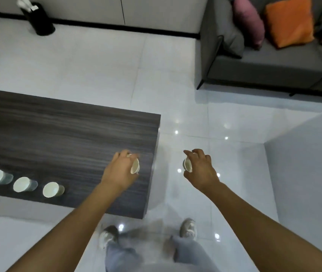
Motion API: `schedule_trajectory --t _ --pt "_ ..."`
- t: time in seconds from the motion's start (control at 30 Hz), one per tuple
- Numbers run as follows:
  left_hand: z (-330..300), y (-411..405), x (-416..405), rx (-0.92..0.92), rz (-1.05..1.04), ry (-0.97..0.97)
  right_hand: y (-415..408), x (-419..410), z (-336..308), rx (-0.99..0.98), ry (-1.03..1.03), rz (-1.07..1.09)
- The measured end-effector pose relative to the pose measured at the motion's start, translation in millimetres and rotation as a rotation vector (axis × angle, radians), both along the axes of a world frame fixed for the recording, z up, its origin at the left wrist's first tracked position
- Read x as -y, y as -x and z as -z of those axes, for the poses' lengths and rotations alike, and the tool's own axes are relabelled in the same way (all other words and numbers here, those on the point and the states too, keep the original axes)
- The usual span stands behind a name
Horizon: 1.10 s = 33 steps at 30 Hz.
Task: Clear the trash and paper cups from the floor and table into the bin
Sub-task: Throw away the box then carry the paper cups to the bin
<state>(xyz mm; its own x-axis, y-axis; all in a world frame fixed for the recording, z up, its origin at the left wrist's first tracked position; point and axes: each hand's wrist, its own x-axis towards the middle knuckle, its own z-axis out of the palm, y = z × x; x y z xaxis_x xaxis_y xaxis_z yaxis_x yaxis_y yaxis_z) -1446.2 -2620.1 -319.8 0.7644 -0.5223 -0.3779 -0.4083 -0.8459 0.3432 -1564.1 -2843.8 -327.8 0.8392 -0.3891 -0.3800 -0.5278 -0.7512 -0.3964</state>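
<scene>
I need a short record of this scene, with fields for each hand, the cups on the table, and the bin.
left hand: holds one paper cup over the table corner
right hand: holds one paper cup above the floor
cups on table: three, upright, in a row near the front edge
bin: black, by the far wall, white trash inside

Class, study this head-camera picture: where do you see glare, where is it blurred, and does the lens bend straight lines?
Head view: small bright ceiling-light reflections dot the glossy floor; motion blur smears the shoes and trousers, and softens the cups on the table; the left hand and right hand are fairly sharp; the wide lens tilts the wall's black skirting and the sofa.
</scene>
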Motion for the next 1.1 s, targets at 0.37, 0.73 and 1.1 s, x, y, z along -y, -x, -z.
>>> schedule_trajectory --t 0.37,0.73,1.1 --pt "-65 12 206 0.038 0.114 -0.031 3 189 -73 0.015 -0.018 0.055" --pt "-68 -117 312 0.029 0.075 0.038 -133 285 -85 0.041 0.031 -0.032" --pt "-86 -345 401 0.020 -0.073 0.082 -404 365 -113 0.034 0.067 -0.195"
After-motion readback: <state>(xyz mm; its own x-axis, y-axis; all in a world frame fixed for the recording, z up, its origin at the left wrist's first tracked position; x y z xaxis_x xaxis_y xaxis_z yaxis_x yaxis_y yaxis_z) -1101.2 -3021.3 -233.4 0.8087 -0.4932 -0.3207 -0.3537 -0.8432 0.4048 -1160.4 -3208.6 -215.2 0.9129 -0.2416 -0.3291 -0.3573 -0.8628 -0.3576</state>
